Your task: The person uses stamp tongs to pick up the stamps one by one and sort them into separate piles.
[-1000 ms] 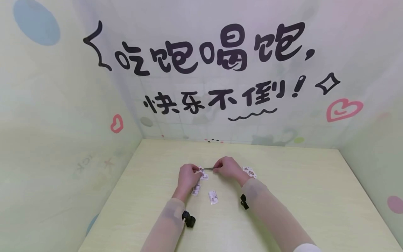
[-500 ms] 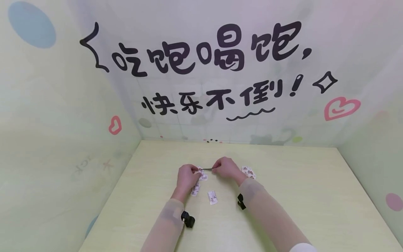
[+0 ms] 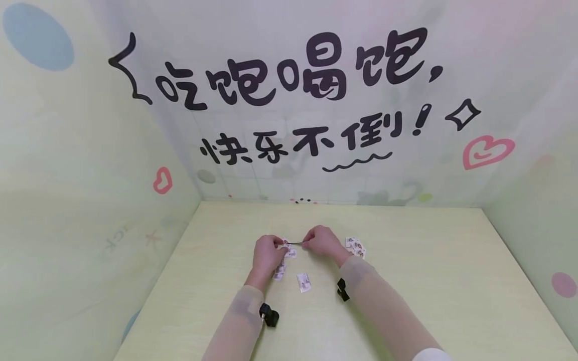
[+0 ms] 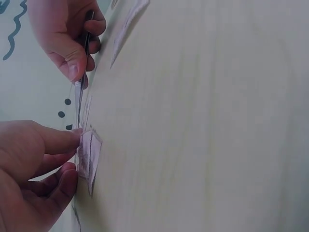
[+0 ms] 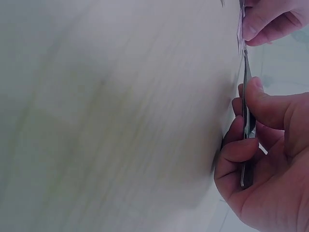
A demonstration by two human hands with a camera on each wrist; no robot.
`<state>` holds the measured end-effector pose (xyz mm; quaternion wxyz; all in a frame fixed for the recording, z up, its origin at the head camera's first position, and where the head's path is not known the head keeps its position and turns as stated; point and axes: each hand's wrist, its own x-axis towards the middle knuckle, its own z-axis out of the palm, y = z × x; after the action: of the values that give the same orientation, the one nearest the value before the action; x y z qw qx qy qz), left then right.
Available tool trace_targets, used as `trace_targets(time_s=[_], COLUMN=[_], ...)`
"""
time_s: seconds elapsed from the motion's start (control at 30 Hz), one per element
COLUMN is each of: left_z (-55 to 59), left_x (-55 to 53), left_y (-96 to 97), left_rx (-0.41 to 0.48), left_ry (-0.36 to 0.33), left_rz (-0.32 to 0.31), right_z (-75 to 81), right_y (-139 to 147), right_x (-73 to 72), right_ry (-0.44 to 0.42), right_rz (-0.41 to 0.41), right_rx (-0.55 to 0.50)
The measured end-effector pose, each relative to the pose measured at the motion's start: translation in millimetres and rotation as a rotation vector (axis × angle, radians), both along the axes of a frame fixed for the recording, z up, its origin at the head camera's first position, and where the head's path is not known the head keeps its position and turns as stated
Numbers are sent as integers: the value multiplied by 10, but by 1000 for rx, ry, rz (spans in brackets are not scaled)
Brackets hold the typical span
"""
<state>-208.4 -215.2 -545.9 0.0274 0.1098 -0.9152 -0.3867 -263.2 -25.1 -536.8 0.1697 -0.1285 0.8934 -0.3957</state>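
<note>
My right hand (image 3: 324, 239) grips a pair of slim metal tweezers (image 5: 247, 65), thumb and fingers round the shaft. The tweezers' tips point left and meet the fingertips of my left hand (image 3: 268, 253). Thumb and forefinger of that left hand pinch a small printed paper piece (image 5: 240, 31) at the tips. Several more white paper pieces (image 3: 279, 273) with small purplish pictures lie beside and under the left hand. Whether the tweezers grip the paper's edge is too small to tell. A single printed piece (image 3: 304, 282) lies apart, between the forearms.
A cluster of printed pieces (image 3: 355, 246) lies just right of the right wrist. All of it rests on a pale wooden table (image 3: 429, 281). Printed walls stand behind and at both sides, the back wall (image 3: 271, 185) bearing large black lettering.
The head view has shifted slightly. Both hands keep nearly the same pose; the right hand and tweezers have edged slightly left, toward the left fingertips.
</note>
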Motion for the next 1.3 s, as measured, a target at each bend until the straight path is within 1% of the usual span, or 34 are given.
trace_targets(time_s=[0.2, 0.33, 0.47, 0.6, 0.67, 0.73, 0.83, 0.93, 1.07, 1.17, 1.3], left_z=[19, 31, 54, 100, 124, 145, 157, 178, 205, 203, 174], left_x=[17, 33, 51, 91, 124, 165, 233, 319, 445, 504, 546], left_y=[1, -2, 10, 59, 106, 169, 284, 408, 564, 659, 764], left_rx=[2, 44, 78, 75, 77, 87, 103, 116, 115, 108, 112], left_ry=[0, 16, 80, 163, 186, 188, 179, 174, 162, 141, 106], left_rz=[12, 0, 10, 2, -13, -28, -59, -115, -204, -245, -283], right_z=[-10, -40, -64, -50, -26, 5, 23, 16, 14, 41, 82], right_y=[1, 45, 113, 191, 241, 302, 425, 577, 792, 933, 1067], right_x=[6, 9, 29, 93, 160, 256, 440, 646, 889, 1009, 1089], right_ry=[-10, -21, -3, 27, 35, 45, 76, 113, 126, 129, 137], right_rz=[-6, -21, -36, -70, -90, -98, -103, -101, -105, -109, -120], right_rx=[-25, -70, -96, -98, -101, -106, -105, -100, -77, -49, -14])
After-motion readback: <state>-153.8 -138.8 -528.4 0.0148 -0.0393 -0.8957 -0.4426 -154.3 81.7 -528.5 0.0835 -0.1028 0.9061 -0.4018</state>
